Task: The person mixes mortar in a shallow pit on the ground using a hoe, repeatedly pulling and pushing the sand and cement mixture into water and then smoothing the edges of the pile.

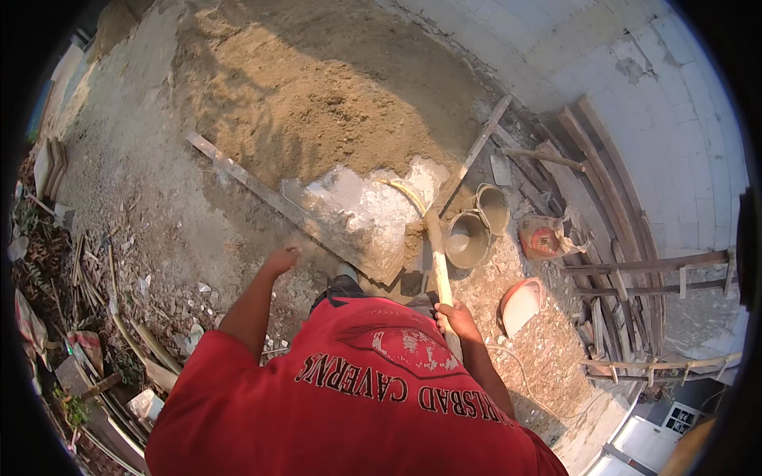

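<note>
My right hand [456, 317] is wrapped round the pale wooden handle of a hoe [440, 266]. The handle runs up from my hip, and a curved yellowish edge at its far end lies over the white powder [361, 208]. To the left, my left hand [282, 259] hangs above the ground with its fingers loosely bent and apart, holding nothing. A long wooden plank [252, 181] borders the powder on the left, and another board [474, 155] borders it on the right. Beyond the powder spreads a heap of brown sand [317, 87].
Two mortar-stained buckets [467, 240] stand right of the hoe. Near them lie a torn paper sack [544, 238] and a reddish basin [521, 306]. Long timbers [607, 182] lean along the pale block wall [635, 87]. Debris and sticks [87, 317] litter the left side.
</note>
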Available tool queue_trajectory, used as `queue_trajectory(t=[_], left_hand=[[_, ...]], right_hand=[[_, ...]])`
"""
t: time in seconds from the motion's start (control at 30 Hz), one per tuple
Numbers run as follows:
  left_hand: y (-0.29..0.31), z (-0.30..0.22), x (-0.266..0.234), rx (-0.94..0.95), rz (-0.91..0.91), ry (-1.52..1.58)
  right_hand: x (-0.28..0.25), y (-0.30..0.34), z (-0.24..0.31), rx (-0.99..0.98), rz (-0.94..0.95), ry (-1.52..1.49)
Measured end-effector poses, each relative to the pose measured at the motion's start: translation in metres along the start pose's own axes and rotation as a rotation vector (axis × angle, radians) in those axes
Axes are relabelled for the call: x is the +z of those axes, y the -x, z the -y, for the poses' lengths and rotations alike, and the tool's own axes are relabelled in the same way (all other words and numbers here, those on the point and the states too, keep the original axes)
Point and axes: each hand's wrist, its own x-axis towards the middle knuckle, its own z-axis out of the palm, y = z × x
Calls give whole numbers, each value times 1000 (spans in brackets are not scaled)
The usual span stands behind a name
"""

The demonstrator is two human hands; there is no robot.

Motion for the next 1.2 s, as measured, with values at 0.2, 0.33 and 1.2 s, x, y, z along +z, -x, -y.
queue_trajectory(t=[0.2,0.33,1.2], left_hand=[[50,-195,58,406,-60,25],[99,-284,132,516,504,225],[-128,-250,472,-495,165,727]], right_hand=[[-39,-34,132,-103,25,168],[-1,-107,246,-328,133,163],[-35,-588,148,-66,-8,528]])
